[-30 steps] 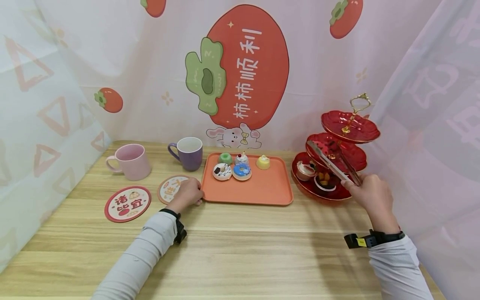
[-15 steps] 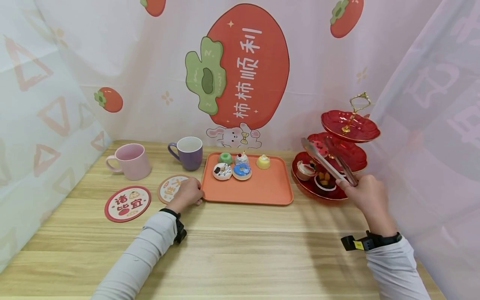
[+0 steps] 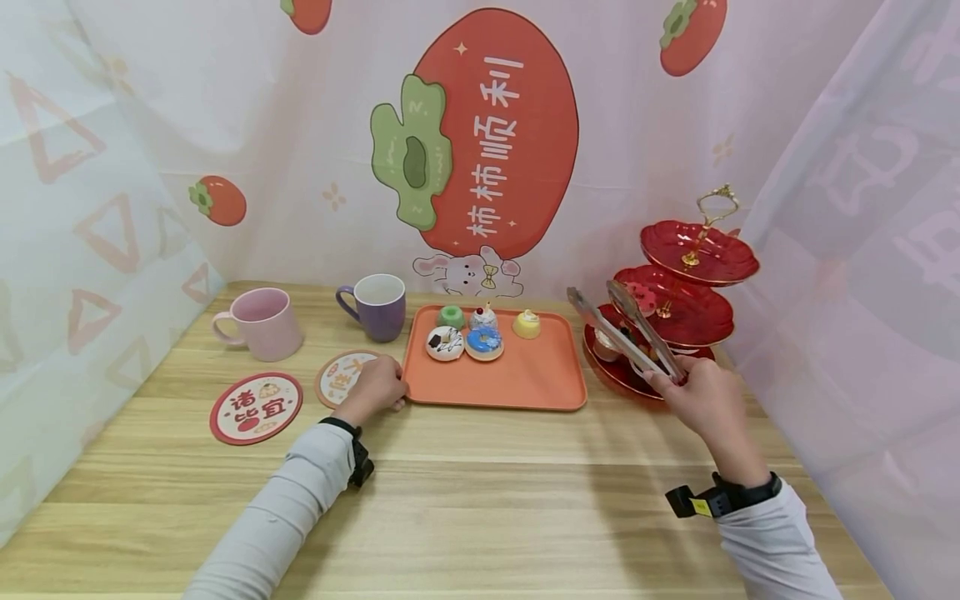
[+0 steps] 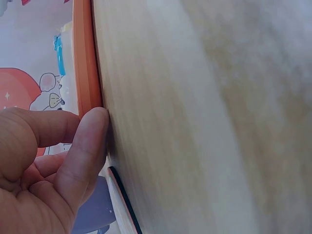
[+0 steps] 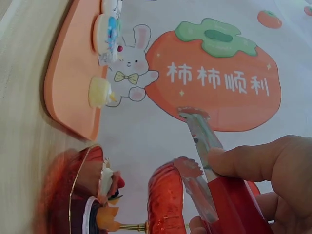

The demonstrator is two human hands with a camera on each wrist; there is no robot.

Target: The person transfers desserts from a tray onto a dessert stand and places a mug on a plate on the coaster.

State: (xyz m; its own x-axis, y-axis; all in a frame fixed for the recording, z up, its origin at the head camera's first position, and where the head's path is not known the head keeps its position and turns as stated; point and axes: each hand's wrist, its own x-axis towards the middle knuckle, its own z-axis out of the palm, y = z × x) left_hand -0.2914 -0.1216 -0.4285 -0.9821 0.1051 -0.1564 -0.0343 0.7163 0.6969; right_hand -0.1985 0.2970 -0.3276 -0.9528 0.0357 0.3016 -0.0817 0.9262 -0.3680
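Observation:
My left hand [image 3: 375, 385] pinches the near-left corner of the orange tray [image 3: 495, 387] between thumb and fingers, as the left wrist view shows. On the tray sit a blue donut [image 3: 483, 342], a white donut [image 3: 444, 342], a green ring-shaped cake [image 3: 451, 316], a cherry-topped cake [image 3: 483, 317] and a yellow cake [image 3: 527, 324]. My right hand [image 3: 701, 400] grips metal tongs [image 3: 618, 337], their tips apart with nothing between them. The tongs hang over the left side of the red three-tier stand [image 3: 693, 312], partly hiding a cupcake [image 5: 105, 180] and a fruit tart [image 5: 105, 218] on its bottom tier.
A pinkish-red piece [image 3: 640, 297] lies on the stand's middle tier. Left of the tray stand a purple mug [image 3: 380, 310] and a pink mug [image 3: 268, 325]. A red-rimmed coaster [image 3: 257, 408] and a tan-rimmed coaster [image 3: 341, 375] lie on the wooden table [image 3: 480, 508].
My right hand has moved left and slightly nearer with the tongs, from over the middle tier toward the tray. My left hand has stayed at the tray's corner.

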